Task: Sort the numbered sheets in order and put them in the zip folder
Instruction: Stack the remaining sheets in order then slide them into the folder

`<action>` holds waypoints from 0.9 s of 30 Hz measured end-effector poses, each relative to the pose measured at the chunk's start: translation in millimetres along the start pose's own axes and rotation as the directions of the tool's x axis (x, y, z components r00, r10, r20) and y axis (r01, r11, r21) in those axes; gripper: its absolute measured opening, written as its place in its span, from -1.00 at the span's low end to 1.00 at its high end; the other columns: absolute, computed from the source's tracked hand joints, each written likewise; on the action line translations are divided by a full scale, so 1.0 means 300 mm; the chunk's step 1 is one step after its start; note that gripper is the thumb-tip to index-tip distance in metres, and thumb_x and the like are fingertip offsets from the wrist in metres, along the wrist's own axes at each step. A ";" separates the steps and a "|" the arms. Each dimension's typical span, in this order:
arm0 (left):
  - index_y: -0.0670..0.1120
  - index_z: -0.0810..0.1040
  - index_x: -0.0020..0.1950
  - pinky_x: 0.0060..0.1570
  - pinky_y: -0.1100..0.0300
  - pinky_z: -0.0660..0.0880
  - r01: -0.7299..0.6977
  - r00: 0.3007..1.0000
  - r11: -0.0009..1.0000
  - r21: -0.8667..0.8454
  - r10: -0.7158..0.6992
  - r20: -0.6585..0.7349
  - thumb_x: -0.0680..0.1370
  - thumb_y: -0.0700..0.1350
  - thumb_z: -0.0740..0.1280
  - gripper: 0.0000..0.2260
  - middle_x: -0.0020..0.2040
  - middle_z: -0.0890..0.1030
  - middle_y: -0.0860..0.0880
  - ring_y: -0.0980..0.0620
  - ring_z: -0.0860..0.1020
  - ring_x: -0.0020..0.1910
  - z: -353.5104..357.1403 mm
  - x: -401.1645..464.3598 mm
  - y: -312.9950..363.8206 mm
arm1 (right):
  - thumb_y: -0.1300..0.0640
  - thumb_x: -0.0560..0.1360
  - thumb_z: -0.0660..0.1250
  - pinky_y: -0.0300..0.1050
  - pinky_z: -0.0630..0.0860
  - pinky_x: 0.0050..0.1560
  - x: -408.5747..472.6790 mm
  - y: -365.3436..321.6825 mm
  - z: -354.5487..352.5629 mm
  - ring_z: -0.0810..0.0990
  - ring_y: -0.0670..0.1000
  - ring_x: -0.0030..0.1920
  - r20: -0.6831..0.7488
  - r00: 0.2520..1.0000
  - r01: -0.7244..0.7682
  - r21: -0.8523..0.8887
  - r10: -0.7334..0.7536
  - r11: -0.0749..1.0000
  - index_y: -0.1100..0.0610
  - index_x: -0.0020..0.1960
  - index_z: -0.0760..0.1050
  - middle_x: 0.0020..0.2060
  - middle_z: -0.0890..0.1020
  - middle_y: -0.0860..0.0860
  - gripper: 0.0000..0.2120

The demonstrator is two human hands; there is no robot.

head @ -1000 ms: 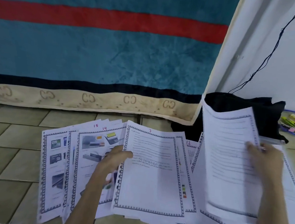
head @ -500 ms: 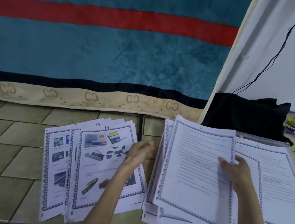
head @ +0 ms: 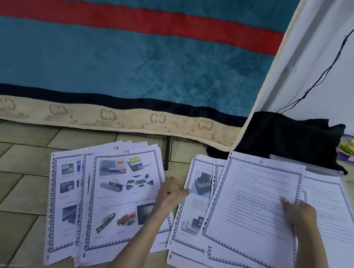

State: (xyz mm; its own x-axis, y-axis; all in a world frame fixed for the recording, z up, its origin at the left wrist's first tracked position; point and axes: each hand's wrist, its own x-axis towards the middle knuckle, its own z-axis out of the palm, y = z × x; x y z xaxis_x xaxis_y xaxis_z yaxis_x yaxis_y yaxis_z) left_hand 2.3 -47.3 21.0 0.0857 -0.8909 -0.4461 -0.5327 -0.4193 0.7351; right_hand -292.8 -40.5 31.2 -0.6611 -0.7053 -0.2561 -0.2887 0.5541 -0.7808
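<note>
Head view, left to right: the fan (head: 107,196) topped by sheets 15 and 14 lies flat on the tiles. My left hand (head: 170,193) hovers between the piles, fingers loosely curled, gripping nothing, tips just touching the middle pile (head: 194,204). My right hand (head: 297,213) pinches sheet 6 (head: 254,200) at its right edge, thumb on top. The folder (head: 300,167) peeks out behind. Best to read each number first — then lay 6 squarely, edges aligned, so nothing slips.
</note>
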 end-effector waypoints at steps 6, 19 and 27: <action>-0.20 0.56 0.09 -0.12 0.34 0.35 -0.054 0.999 0.998 -0.024 0.054 -0.003 0.57 -0.13 0.27 -0.82 0.17 0.60 -0.10 0.10 0.45 -0.07 0.014 0.003 0.018 | -0.02 0.35 0.49 0.20 0.39 0.29 0.129 0.121 -0.033 0.50 0.23 0.24 0.168 0.973 -0.202 0.288 0.158 0.936 0.29 0.28 0.41 0.28 0.50 0.20 -0.38; -0.26 0.58 0.09 -0.06 0.22 0.49 0.051 0.981 0.960 -0.276 -0.101 -0.167 0.37 -0.22 0.51 -0.66 0.04 0.63 -0.13 -0.02 0.57 -0.06 -0.210 0.053 -0.116 | 0.30 0.37 0.45 0.09 0.46 0.10 0.001 0.000 -0.029 0.56 0.20 -0.06 -0.041 0.999 0.033 -0.055 -0.035 0.998 0.34 0.11 0.54 0.00 0.62 0.30 -0.67; -0.19 0.48 -0.30 -0.24 0.20 0.34 0.036 0.982 0.988 -0.153 -0.063 -0.177 0.49 0.14 0.33 -0.60 -0.28 0.54 -0.12 -0.03 0.47 -0.27 -0.159 0.058 -0.132 | 0.15 0.59 0.19 -0.14 0.46 0.18 -0.282 -0.170 0.277 0.48 -0.01 0.18 0.201 0.730 0.670 -0.017 -0.653 0.743 0.13 0.29 0.46 0.25 0.52 0.05 -0.71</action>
State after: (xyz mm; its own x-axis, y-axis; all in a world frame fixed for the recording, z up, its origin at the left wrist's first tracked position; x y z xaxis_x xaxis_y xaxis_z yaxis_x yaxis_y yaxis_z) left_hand 65.0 -54.6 8.4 0.2667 -0.8793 -0.3945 -0.3945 -0.4731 0.7878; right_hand -164.7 -45.9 45.3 -0.1544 -0.9657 0.2086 -0.6688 -0.0532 -0.7415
